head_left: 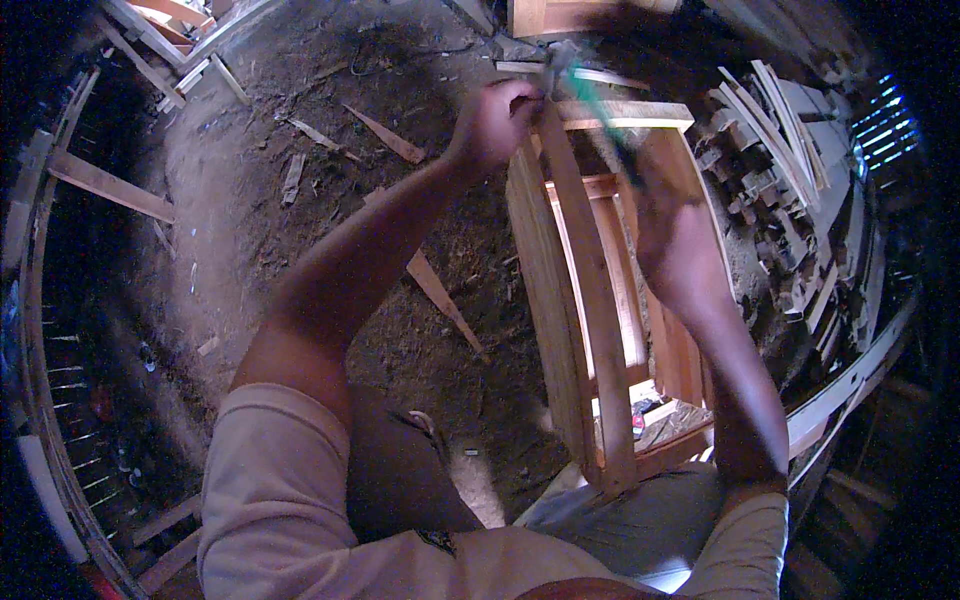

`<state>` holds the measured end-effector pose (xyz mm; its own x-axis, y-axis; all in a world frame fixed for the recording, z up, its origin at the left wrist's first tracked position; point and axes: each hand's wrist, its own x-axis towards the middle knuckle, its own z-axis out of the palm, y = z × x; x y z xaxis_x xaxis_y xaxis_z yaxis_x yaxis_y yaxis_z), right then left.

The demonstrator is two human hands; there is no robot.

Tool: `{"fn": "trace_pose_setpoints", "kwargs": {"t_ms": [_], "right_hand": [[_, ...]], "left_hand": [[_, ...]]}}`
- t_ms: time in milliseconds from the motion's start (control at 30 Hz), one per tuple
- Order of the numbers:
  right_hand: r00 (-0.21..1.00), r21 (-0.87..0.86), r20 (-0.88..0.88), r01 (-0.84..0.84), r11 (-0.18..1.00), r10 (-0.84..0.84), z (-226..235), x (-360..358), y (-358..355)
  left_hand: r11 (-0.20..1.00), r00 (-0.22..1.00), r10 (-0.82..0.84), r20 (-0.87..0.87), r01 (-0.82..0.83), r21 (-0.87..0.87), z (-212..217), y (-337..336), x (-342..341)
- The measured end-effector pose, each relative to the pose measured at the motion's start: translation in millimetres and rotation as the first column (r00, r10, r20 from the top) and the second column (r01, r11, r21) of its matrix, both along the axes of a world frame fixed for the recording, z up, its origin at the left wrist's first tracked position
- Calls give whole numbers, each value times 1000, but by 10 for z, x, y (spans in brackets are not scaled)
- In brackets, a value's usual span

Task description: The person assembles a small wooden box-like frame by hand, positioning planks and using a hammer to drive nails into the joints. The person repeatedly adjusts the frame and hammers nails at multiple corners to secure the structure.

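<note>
A wooden frame (597, 300) of long slats and crosspieces stands in front of me, its near end by my legs. At its far left corner my left hand (492, 125) is closed, fingers curled against the end of a slat; what they pinch, if anything, is too small to make out. My right hand (682, 235), blurred at the fingers, is wrapped round the handle of a hammer (594, 97) with a green part. The hammer's blurred head is just above and beside my left fingers, over the frame's far end.
Loose wood offcuts (440, 295) lie on the dirt floor (240, 250) at left. To the right is a pile of stacked wood pieces (780, 190). A pale board (845, 385) runs along the right. Another wooden piece (590, 15) stands at the far end.
</note>
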<state>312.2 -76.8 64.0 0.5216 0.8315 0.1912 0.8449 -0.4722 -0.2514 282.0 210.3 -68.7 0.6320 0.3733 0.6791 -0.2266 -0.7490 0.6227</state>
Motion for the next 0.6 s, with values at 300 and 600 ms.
{"fn": "trace_pose_setpoints", "kwargs": {"t_ms": [300, 600], "right_hand": [[984, 261, -177, 79, 962, -33, 214, -119, 72], [997, 322, -79, 14, 947, 12, 79, 44, -122]], "left_hand": [[999, 999, 6, -53, -8, -37, 44, -7, -103], [991, 991, -46, -127, 29, -134, 114, -83, -76]]}}
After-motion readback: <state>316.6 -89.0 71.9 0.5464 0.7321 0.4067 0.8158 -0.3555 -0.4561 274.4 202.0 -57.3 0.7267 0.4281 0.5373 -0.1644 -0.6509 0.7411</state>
